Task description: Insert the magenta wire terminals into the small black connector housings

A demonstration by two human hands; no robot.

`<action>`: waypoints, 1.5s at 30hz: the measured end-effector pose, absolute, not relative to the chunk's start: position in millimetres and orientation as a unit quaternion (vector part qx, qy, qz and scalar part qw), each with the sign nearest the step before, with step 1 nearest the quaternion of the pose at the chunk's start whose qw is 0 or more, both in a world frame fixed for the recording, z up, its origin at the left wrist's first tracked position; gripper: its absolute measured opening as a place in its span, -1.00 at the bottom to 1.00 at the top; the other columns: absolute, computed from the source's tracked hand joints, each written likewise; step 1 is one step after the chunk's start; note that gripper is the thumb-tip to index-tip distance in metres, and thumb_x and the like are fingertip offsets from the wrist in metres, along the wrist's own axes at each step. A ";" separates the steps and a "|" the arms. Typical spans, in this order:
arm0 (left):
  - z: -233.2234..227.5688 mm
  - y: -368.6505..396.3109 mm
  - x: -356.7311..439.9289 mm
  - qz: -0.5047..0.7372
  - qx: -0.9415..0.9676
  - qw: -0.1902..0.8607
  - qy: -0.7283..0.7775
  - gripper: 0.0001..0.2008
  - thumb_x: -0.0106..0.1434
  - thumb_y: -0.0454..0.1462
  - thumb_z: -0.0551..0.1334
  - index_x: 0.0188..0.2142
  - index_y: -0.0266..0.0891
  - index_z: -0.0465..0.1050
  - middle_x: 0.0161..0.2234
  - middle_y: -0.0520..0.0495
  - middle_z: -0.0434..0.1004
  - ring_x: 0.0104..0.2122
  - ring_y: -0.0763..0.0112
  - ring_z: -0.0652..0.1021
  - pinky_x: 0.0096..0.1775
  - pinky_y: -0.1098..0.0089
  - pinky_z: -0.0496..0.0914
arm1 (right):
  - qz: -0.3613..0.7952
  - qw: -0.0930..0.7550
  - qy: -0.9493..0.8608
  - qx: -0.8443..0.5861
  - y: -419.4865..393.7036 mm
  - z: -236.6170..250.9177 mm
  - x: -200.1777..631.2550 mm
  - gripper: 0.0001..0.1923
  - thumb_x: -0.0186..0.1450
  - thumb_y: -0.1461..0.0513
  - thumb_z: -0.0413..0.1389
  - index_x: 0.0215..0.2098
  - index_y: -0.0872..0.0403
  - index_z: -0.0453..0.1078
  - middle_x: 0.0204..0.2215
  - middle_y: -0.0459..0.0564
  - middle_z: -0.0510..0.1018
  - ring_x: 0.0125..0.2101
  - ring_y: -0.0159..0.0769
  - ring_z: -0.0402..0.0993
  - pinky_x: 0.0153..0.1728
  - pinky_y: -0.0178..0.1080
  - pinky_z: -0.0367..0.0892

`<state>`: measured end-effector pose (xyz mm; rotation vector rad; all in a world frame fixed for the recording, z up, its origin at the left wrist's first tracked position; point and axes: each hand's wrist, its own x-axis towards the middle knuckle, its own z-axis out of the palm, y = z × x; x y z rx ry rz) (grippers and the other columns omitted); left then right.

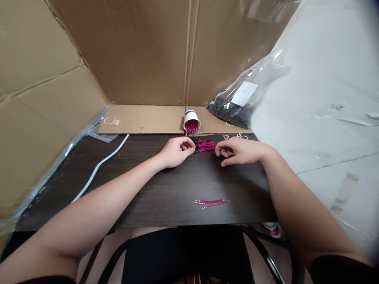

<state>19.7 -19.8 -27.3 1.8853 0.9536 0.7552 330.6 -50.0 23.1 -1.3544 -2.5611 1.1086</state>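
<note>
A bundle of short magenta wires lies on the dark wooden table near its far edge. My left hand pinches the bundle's left end, where black pieces cap the wires. My right hand rests on the table just right of the bundle's free tips, fingers curled; whether it holds anything is unclear. A few loose magenta wires with metal tips lie nearer the front edge. A white paper cup tipped on its side behind the bundle holds more magenta wires.
A clear plastic bag of small black parts lies at the back right. Cardboard walls stand behind and to the left. A white strip curves over the table's left side. Small white rings lie on the cardboard.
</note>
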 end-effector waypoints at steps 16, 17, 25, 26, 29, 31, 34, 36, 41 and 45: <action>-30.1 -18.0 19.0 0.289 0.773 0.418 0.380 -0.85 0.33 -0.23 0.38 -0.18 -0.29 0.64 -0.34 -0.07 0.61 -0.38 0.40 0.46 -0.30 0.34 0.32 | 0.499 0.027 -0.763 -0.410 -57.7 18.4 304.9 -0.73 0.41 0.12 0.34 -0.06 0.13 0.49 -0.40 -0.05 0.57 -0.48 -0.29 0.57 -0.43 -0.35 0.45; -30.4 -17.7 18.9 0.289 0.773 0.419 0.379 -0.84 0.33 -0.23 0.38 -0.18 -0.29 0.64 -0.34 -0.07 0.61 -0.37 0.40 0.47 -0.29 0.34 0.33 | 0.496 0.035 -0.770 -0.400 -58.2 16.5 301.0 -0.75 0.43 0.13 0.32 -0.08 0.14 0.50 -0.41 -0.04 0.57 -0.47 -0.29 0.57 -0.44 -0.35 0.45; -29.2 -17.7 18.8 0.298 0.777 0.414 0.370 -0.82 0.32 -0.20 0.37 -0.20 -0.29 0.64 -0.33 -0.08 0.62 -0.37 0.40 0.47 -0.28 0.33 0.34 | 0.442 0.143 -0.826 -0.318 -69.1 3.0 266.9 -0.85 0.50 0.22 0.25 -0.08 0.19 0.54 -0.38 -0.04 0.55 -0.44 -0.39 0.53 -0.36 -0.37 0.39; -29.1 -17.9 19.1 0.298 0.776 0.415 0.370 -0.82 0.32 -0.20 0.37 -0.20 -0.29 0.64 -0.33 -0.08 0.62 -0.37 0.40 0.47 -0.28 0.33 0.34 | 0.439 0.157 -0.828 -0.312 -70.6 3.8 265.5 -0.83 0.50 0.21 0.26 -0.05 0.18 0.53 -0.37 -0.05 0.54 -0.42 -0.39 0.51 -0.36 -0.37 0.38; -29.0 -18.2 19.4 0.298 0.773 0.422 0.369 -0.82 0.33 -0.21 0.37 -0.20 -0.30 0.63 -0.33 -0.08 0.62 -0.37 0.40 0.47 -0.27 0.34 0.34 | 0.416 0.184 -0.836 -0.308 -75.3 9.6 265.3 -0.76 0.46 0.18 0.35 -0.03 0.16 0.52 -0.34 -0.07 0.50 -0.36 -0.39 0.43 -0.34 -0.37 0.35; -28.9 -18.3 19.2 0.296 0.771 0.426 0.369 -0.83 0.33 -0.22 0.38 -0.19 -0.31 0.63 -0.32 -0.07 0.62 -0.36 0.41 0.47 -0.27 0.35 0.34 | 0.407 0.153 -0.846 -0.308 -79.5 14.0 264.8 -0.70 0.37 0.16 0.46 -0.12 0.16 0.51 -0.36 -0.11 0.48 -0.39 -0.41 0.37 -0.37 -0.38 0.28; -28.5 -18.5 18.9 0.291 0.771 0.426 0.374 -0.85 0.33 -0.25 0.38 -0.19 -0.31 0.63 -0.31 -0.07 0.62 -0.36 0.42 0.47 -0.28 0.37 0.33 | 0.424 0.002 -0.858 -0.290 -88.6 18.0 258.6 -0.61 0.18 0.20 0.62 -0.23 0.14 0.55 -0.48 -0.22 0.43 -0.51 -0.48 0.28 -0.46 -0.37 0.13; -28.5 -18.6 18.7 0.289 0.772 0.422 0.377 -0.86 0.34 -0.26 0.37 -0.18 -0.31 0.63 -0.32 -0.06 0.61 -0.37 0.43 0.47 -0.28 0.37 0.33 | 0.411 -0.065 -0.856 -0.306 -95.5 19.8 251.8 -0.53 0.06 0.19 0.69 -0.27 0.13 0.56 -0.53 -0.25 0.42 -0.55 -0.50 0.26 -0.49 -0.35 0.05; -31.1 -19.6 17.8 0.286 0.802 0.390 0.350 -0.88 0.33 -0.27 0.38 -0.21 -0.29 0.67 -0.31 -0.04 0.64 -0.36 0.43 0.49 -0.26 0.36 0.34 | 0.401 -0.108 -0.856 -0.309 -106.9 29.5 241.4 -0.69 0.21 0.24 0.61 -0.26 0.12 0.61 -0.50 -0.24 0.49 -0.54 -0.51 0.31 -0.47 -0.34 0.06; -32.7 -20.8 16.7 0.271 0.827 0.367 0.329 -0.87 0.33 -0.25 0.39 -0.22 -0.25 0.71 -0.33 -0.02 0.67 -0.36 0.43 0.51 -0.24 0.35 0.37 | 0.393 -0.102 -0.862 -0.303 -108.1 36.4 243.4 -0.89 0.32 0.37 0.45 -0.24 0.13 0.64 -0.49 -0.21 0.51 -0.52 -0.49 0.35 -0.44 -0.36 0.11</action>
